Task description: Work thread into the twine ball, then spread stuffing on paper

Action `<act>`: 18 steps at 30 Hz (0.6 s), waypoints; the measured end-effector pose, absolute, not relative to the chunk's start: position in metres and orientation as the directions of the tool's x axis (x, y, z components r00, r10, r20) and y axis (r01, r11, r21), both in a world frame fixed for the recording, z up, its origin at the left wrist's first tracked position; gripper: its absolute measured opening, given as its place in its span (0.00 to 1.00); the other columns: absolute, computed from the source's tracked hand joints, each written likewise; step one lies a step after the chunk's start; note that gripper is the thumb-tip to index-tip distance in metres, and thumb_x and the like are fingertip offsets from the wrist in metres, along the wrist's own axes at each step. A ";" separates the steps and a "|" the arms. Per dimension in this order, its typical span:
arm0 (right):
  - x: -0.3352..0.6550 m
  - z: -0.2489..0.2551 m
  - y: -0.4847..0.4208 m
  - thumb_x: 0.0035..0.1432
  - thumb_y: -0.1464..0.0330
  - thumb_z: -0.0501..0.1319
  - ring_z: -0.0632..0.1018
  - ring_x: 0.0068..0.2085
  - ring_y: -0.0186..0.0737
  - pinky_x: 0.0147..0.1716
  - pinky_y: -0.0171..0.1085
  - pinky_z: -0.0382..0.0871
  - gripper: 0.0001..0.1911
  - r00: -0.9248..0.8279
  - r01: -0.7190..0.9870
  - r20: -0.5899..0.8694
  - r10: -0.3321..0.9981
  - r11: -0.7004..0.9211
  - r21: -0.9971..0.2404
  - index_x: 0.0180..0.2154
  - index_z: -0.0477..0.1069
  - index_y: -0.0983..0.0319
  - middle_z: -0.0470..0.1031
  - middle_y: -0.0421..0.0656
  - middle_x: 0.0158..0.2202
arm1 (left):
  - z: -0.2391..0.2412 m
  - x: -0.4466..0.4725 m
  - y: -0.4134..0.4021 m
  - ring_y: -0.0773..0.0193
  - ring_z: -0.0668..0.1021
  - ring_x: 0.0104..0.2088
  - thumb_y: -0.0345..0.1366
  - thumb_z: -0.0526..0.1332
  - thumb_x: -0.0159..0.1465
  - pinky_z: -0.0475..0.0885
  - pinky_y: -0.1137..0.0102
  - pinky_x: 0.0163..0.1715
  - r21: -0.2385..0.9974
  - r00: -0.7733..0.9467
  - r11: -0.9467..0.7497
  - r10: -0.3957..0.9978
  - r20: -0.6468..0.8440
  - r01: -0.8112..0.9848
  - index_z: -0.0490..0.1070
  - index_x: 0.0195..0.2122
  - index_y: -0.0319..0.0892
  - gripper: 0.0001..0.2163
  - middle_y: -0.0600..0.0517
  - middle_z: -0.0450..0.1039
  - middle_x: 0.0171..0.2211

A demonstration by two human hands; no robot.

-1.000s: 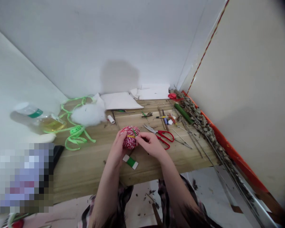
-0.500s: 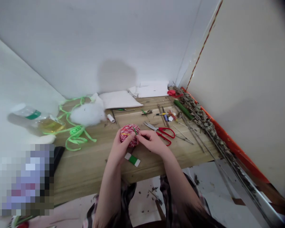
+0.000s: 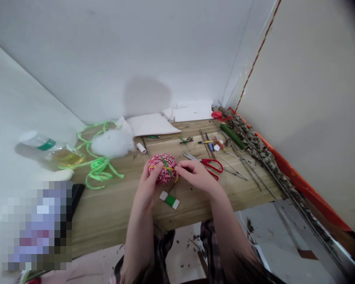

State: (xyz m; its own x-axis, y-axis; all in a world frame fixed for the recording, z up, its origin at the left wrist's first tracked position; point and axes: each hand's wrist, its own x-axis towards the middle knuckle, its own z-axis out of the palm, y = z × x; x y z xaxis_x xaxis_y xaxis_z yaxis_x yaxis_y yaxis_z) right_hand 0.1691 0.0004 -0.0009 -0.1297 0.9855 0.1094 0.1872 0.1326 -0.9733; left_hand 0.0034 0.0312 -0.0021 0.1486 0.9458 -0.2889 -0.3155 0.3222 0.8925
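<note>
A ball (image 3: pixel 162 162) wound in red and white yarn, with green and yellow strands across it, is held above the table. My left hand (image 3: pixel 149 179) is wrapped round its left and near side, thumb on top. At the ball's right edge my right hand (image 3: pixel 192 173) pinches its fingertips together; what lies between them is too small to make out. A card wound with green thread (image 3: pixel 169 200) lies just below the ball. Red-handled scissors (image 3: pixel 212 165) rest beyond my right hand, partly covered by it.
White stuffing (image 3: pixel 112 142), bright green cord (image 3: pixel 99 167) and a bottle of yellow liquid (image 3: pixel 65 156) are on the left. White sheets (image 3: pixel 152 124) lie at the back. Thin sticks, a green roll (image 3: pixel 232 135) and dried leafy stems (image 3: pixel 260 154) line the right side.
The ball has turned in my left hand, showing more of the green and yellow strands. My right hand has drawn slightly right, from the ball's top to its edge.
</note>
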 end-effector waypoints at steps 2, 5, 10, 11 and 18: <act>0.170 -0.001 0.000 0.63 0.63 0.56 0.64 0.28 0.32 0.29 0.33 0.56 0.16 -0.117 0.206 0.104 0.988 0.126 -0.970 0.24 0.65 0.61 0.64 0.36 0.24 | -0.002 0.002 0.032 0.56 0.80 0.47 0.46 0.73 0.51 0.76 0.64 0.47 0.884 0.157 0.329 0.943 -0.292 -0.332 0.71 0.51 0.43 0.28 0.47 0.78 0.48; 0.172 -0.003 0.001 0.63 0.63 0.56 0.62 0.27 0.32 0.28 0.34 0.54 0.16 -0.118 0.231 0.087 0.989 0.112 -0.967 0.24 0.66 0.61 0.62 0.35 0.23 | -0.001 0.002 0.032 0.55 0.80 0.46 0.45 0.73 0.51 0.77 0.63 0.46 0.879 0.143 0.327 0.945 -0.295 -0.348 0.71 0.50 0.43 0.26 0.48 0.78 0.47; 0.170 -0.008 0.002 0.63 0.64 0.56 0.61 0.27 0.32 0.28 0.34 0.53 0.16 -0.112 0.215 0.078 0.991 0.100 -0.972 0.23 0.65 0.61 0.61 0.35 0.22 | 0.001 0.005 0.032 0.56 0.80 0.47 0.45 0.71 0.53 0.78 0.64 0.46 0.872 0.103 0.321 0.947 -0.305 -0.369 0.71 0.50 0.44 0.24 0.47 0.77 0.49; 0.169 -0.008 0.002 0.62 0.64 0.56 0.61 0.27 0.32 0.28 0.34 0.53 0.16 -0.105 0.207 0.080 0.991 0.100 -0.973 0.23 0.65 0.61 0.61 0.35 0.22 | 0.001 0.006 0.032 0.56 0.80 0.47 0.44 0.71 0.54 0.78 0.65 0.45 0.870 0.100 0.322 0.946 -0.307 -0.373 0.71 0.49 0.44 0.23 0.48 0.77 0.49; 0.166 -0.005 0.002 0.61 0.64 0.56 0.61 0.25 0.31 0.28 0.34 0.55 0.16 -0.077 0.113 0.069 0.995 0.077 -0.991 0.22 0.63 0.61 0.60 0.34 0.21 | 0.003 0.009 0.031 0.60 0.81 0.42 0.43 0.69 0.57 0.80 0.67 0.40 0.852 0.087 0.335 0.940 -0.328 -0.403 0.71 0.47 0.46 0.18 0.50 0.78 0.46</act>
State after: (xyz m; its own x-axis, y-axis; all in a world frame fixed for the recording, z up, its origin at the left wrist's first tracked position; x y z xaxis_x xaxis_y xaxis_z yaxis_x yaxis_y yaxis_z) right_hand 0.1657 0.0019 -0.0048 -0.0774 0.9946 0.0688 0.1131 0.0774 -0.9906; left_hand 0.0089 0.0314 0.0029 0.0871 0.9405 -0.3285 -0.4026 0.3348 0.8520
